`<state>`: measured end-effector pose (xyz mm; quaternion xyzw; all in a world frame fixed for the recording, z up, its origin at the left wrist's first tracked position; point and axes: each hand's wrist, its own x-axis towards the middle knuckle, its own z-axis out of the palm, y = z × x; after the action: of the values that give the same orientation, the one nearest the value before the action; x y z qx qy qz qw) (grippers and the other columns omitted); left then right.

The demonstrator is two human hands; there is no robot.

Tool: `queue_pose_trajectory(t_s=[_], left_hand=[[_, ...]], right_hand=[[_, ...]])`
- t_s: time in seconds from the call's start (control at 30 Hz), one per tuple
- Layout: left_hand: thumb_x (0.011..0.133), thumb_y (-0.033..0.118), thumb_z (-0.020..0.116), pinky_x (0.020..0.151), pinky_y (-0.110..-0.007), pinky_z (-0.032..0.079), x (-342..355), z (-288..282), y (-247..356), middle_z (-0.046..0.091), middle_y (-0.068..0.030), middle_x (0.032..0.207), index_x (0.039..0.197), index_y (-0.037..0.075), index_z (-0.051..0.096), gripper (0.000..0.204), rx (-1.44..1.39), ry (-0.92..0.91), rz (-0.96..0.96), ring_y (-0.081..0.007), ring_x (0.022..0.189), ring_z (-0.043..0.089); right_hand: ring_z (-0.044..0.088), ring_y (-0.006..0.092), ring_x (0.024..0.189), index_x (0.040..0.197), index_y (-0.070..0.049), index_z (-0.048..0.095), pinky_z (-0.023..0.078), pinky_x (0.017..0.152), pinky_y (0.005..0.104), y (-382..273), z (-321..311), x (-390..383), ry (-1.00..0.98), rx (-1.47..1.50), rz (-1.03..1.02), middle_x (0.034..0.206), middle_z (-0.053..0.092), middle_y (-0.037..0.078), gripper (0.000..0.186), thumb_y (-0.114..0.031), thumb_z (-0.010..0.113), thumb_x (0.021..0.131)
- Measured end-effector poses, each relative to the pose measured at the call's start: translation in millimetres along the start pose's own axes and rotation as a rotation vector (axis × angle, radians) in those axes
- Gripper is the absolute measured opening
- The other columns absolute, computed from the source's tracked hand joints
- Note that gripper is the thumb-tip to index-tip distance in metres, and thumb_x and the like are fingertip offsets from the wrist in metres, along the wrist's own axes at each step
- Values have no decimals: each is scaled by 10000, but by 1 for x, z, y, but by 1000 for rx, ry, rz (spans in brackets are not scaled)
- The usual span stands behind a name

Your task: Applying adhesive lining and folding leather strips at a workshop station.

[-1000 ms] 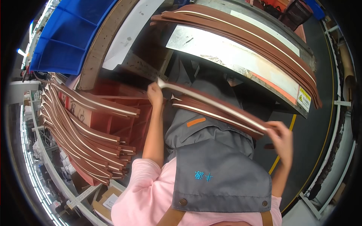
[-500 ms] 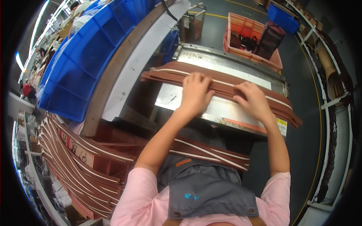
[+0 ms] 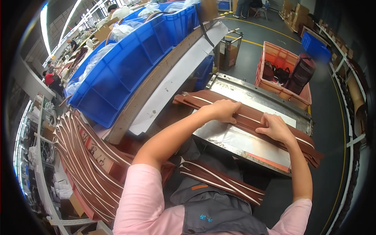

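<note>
A stack of long reddish-brown strips (image 3: 250, 114), each with a white line along it, lies across a metal-topped bench (image 3: 219, 135) in front of me. On the middle of the stack, my left hand (image 3: 225, 111) has its fingers closed over the strips, thumb on the near edge. Farther right along the same stack, my right hand (image 3: 275, 128) pinches the near edge with curled fingers. The fingertips are partly hidden. The stack's right end reaches beyond the bench edge. A second bundle of brown strips (image 3: 221, 181) rests across my lap.
Many similar strips (image 3: 74, 156) drape over a red crate (image 3: 105, 156) at my left. Large blue bins (image 3: 129, 72) stand behind a long board (image 3: 147, 98) at the upper left. An orange crate (image 3: 284, 92) with dark rolled goods sits on the floor beyond the bench.
The whole view has shifted, so the bench and strips appear lower and farther right. My left hand has turned, its fingers pointing more to the right. Both hands remain at the stack.
</note>
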<state>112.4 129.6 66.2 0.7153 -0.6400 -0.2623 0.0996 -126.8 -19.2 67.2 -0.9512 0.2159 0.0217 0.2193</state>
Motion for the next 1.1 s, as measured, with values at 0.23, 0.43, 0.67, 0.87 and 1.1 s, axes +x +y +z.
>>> queue_pose_trajectory(t_s=[0.23, 0.43, 0.67, 0.87, 1.1], left_hand=[[868, 125, 694, 922, -486, 505, -10, 0, -4, 734, -114, 816, 1090, 65, 689, 229, 582, 389, 260, -363, 880, 721], [807, 76, 747, 890, -489, 444, -54, -146, 73, 653, -136, 1007, 1063, 101, 660, 272, 619, 1581, 370, -345, 1027, 609], [1016, 164, 641, 976, -509, 529, 68, -46, 34, 558, -277, 1481, 1552, 192, 539, 546, 265, 1079, 436, -445, 1185, 642], [976, 71, 610, 983, -463, 555, 103, 59, 52, 643, -218, 1374, 1590, 113, 486, 627, 293, 520, 457, -382, 1193, 661], [882, 102, 712, 972, -420, 560, 99, 79, 86, 633, -167, 1368, 1448, 9, 570, 591, 396, 352, 410, -351, 1239, 625]], right_hand=[[691, 426, 950, 1085, -44, 578, 550, 757, 482, -32, -4, -48, 380, -111, -250, 1036, 682, 196, 314, 50, 734, 829], [769, 288, 903, 1440, 11, 535, 584, 798, 404, -88, -83, -155, 832, 242, -200, 912, 717, 174, 566, 86, 674, 896], [801, 285, 903, 1558, -8, 445, 611, 775, 371, -85, -28, -167, -41, 413, -470, 1047, 785, 178, 732, -141, 815, 940], [755, 340, 892, 1240, -56, 712, 580, 809, 437, 26, -23, -92, 485, 315, -68, 1046, 763, 168, 252, -138, 660, 1008], [643, 386, 1177, 1311, -38, 626, 529, 1008, 475, 95, 3, 7, 618, 57, -242, 1291, 691, 150, 389, 23, 607, 927]])
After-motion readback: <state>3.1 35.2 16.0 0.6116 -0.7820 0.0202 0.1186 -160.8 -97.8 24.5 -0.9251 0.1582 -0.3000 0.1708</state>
